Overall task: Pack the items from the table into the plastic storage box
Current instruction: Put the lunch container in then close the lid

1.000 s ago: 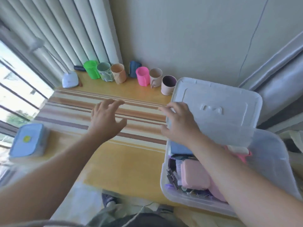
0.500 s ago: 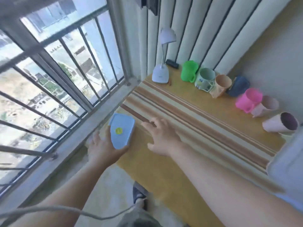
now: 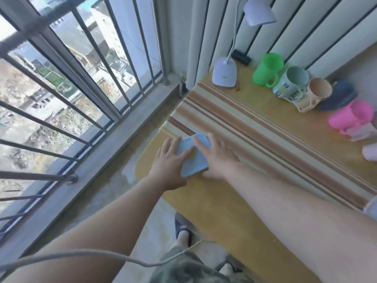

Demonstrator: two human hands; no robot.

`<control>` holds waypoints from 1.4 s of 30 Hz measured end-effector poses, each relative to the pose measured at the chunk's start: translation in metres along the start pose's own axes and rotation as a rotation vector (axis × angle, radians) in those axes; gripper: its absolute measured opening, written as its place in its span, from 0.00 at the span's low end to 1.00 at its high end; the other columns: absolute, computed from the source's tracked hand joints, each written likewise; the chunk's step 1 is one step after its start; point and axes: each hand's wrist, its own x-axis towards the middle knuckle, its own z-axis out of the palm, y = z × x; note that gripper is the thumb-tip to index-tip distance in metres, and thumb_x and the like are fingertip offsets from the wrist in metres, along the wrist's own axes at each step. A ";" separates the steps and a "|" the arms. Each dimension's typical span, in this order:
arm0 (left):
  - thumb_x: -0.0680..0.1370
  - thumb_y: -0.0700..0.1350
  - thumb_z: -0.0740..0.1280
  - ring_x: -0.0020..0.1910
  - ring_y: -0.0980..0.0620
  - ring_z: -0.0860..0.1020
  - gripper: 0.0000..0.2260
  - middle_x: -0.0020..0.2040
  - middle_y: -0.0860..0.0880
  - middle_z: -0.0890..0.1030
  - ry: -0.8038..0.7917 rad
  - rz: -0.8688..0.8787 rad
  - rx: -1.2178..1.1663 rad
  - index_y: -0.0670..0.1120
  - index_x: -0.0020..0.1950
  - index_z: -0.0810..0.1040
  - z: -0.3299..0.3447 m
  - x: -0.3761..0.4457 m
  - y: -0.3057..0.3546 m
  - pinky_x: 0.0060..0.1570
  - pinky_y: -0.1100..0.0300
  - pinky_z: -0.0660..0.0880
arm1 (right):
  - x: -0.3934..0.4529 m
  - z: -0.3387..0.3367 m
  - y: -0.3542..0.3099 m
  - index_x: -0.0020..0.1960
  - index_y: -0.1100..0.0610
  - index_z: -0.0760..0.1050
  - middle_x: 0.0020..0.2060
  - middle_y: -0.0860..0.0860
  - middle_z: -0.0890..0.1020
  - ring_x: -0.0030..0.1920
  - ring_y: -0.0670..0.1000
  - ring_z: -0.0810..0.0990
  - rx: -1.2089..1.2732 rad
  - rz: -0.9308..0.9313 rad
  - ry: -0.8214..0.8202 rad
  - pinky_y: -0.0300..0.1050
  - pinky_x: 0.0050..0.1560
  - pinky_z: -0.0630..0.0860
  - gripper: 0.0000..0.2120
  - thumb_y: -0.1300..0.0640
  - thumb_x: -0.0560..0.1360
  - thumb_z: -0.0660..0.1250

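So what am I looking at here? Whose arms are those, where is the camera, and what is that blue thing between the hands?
There is no machine here: these are a person's two bare arms, filmed by a wide-angle camera worn on the head, looking forward and down. That is why the window bars bend.

The left hand and the right hand sit on either side of a light blue box with a yellow spot, fingers laid against it, near the corner of the yellow striped table. Whether it is lifted off the table I cannot tell.

At the back stand a small white desk lamp and a row of cups, among them a green cup and a pink cup.
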 end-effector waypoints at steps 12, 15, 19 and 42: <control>0.74 0.45 0.72 0.62 0.52 0.68 0.48 0.78 0.55 0.59 -0.047 -0.081 -0.423 0.65 0.81 0.42 0.012 -0.029 -0.013 0.51 0.60 0.70 | -0.015 0.031 0.040 0.80 0.31 0.38 0.80 0.43 0.45 0.72 0.57 0.70 0.211 -0.093 0.080 0.52 0.57 0.80 0.61 0.46 0.65 0.79; 0.73 0.46 0.75 0.63 0.54 0.70 0.49 0.76 0.59 0.59 0.090 0.010 -0.463 0.63 0.82 0.44 -0.016 -0.027 0.016 0.50 0.59 0.71 | -0.048 0.028 0.055 0.81 0.31 0.40 0.78 0.41 0.47 0.72 0.53 0.70 0.377 -0.059 0.206 0.52 0.58 0.80 0.61 0.44 0.63 0.80; 0.73 0.47 0.76 0.67 0.58 0.67 0.52 0.78 0.56 0.62 0.183 0.197 -0.497 0.61 0.82 0.40 -0.068 -0.010 0.083 0.54 0.60 0.69 | -0.121 -0.001 0.098 0.82 0.36 0.48 0.77 0.44 0.55 0.73 0.51 0.69 0.584 0.019 0.482 0.52 0.64 0.78 0.59 0.37 0.60 0.78; 0.67 0.62 0.74 0.68 0.52 0.72 0.47 0.71 0.55 0.71 -0.307 0.681 -0.401 0.57 0.81 0.55 0.136 -0.113 0.723 0.67 0.50 0.72 | -0.672 0.266 0.475 0.73 0.45 0.69 0.77 0.26 0.52 0.76 0.32 0.59 0.685 0.553 0.852 0.31 0.71 0.65 0.44 0.56 0.61 0.83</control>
